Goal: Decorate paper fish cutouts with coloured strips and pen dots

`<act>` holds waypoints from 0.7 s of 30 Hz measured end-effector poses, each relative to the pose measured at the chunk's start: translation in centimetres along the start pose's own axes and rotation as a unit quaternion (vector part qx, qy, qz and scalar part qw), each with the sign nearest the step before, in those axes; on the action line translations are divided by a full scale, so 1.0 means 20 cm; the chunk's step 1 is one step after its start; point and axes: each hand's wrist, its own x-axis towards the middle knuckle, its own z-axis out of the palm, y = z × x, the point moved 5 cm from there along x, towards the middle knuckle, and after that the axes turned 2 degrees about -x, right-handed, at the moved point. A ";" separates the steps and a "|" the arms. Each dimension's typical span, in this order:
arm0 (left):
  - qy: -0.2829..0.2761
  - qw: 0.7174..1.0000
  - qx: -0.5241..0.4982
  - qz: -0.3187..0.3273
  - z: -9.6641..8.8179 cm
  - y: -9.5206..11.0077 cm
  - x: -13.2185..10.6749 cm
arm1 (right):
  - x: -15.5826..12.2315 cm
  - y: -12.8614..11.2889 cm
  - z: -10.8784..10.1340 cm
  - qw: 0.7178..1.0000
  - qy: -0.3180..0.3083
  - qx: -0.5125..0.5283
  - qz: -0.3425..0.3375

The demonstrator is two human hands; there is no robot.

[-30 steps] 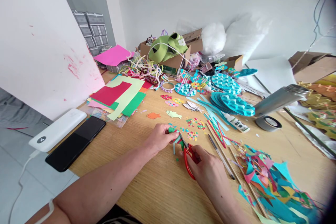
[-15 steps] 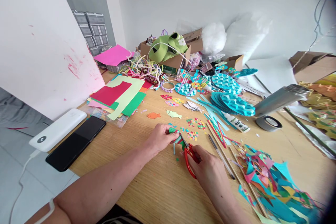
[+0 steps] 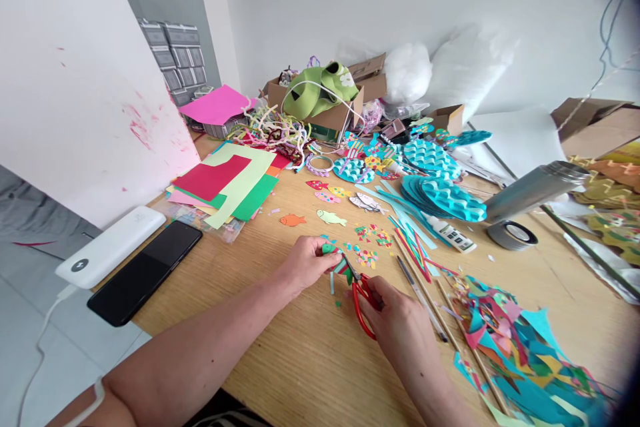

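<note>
My left hand (image 3: 309, 263) pinches a small green paper fish (image 3: 332, 251) with red and pale blue strips across its body. In my right hand (image 3: 395, 310) are red-handled scissors (image 3: 361, 313), their blades touching the fish near its tail. A strip end hangs below the fish. Just beyond lie tiny coloured paper bits (image 3: 367, 257), an orange paper fish (image 3: 293, 220) and a pale green paper fish (image 3: 331, 217). Farther back are a pink spotted fish (image 3: 327, 197) and a small stack of white fish (image 3: 367, 203).
Coloured paper sheets (image 3: 240, 180), a phone (image 3: 145, 273) and a white power bank (image 3: 111, 247) are at left. On the right are a pen (image 3: 423, 297), wooden sticks (image 3: 473, 347), a glue bottle (image 3: 450, 233), blue wavy discs (image 3: 445, 197), a steel flask (image 3: 535, 190) and a scrap heap (image 3: 530, 347).
The scissors and my right hand have shifted very slightly at the fish's tail. My left hand keeps the fish in nearly the same spot.
</note>
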 end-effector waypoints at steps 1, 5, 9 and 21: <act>0.000 1.000 0.000 0.000 0.00 0.00 0.00 | 0.00 0.00 0.00 1.000 -0.002 0.000 0.001; -0.001 1.000 0.000 0.002 -0.01 0.00 0.00 | 0.00 0.01 0.01 1.000 -0.009 -0.002 0.012; -0.005 1.000 -0.002 -0.001 0.00 0.00 0.00 | 0.00 0.02 0.01 1.000 -0.004 -0.001 0.019; -0.013 1.000 -0.013 0.003 -0.01 0.01 0.00 | 0.00 0.00 -0.02 0.999 0.022 0.022 0.013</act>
